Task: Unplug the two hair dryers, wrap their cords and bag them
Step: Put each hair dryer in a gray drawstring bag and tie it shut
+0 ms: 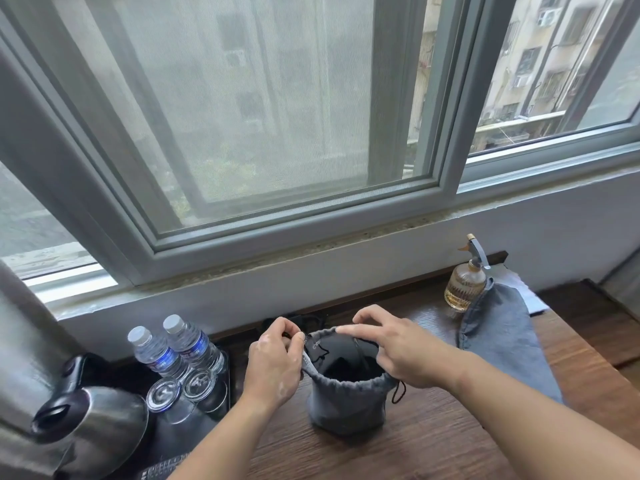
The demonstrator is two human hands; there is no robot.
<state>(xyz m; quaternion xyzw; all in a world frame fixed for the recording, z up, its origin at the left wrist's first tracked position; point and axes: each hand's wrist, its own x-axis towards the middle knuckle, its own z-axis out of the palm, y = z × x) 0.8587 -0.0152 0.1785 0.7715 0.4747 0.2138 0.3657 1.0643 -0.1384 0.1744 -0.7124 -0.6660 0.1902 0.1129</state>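
Window (242,116): grey-framed, filled the wall behind.
Surface (433,445): dark wood, ran beneath the sill.
Second bag (498,334): grey, lay flat at right, touching a spray bottle (465,282).
Kettle (93,417): stood far left, near two water bottles (156,351).
Drawstring bag (346,407): upright mid-surface, mouth open, between both hands.
Left hand (273,362): fingers (294,336) pinched the left rim.
Right hand (408,348): fingers (349,330) curled over the far rim.
Hair dryer (341,358): black, inside the upright bag.
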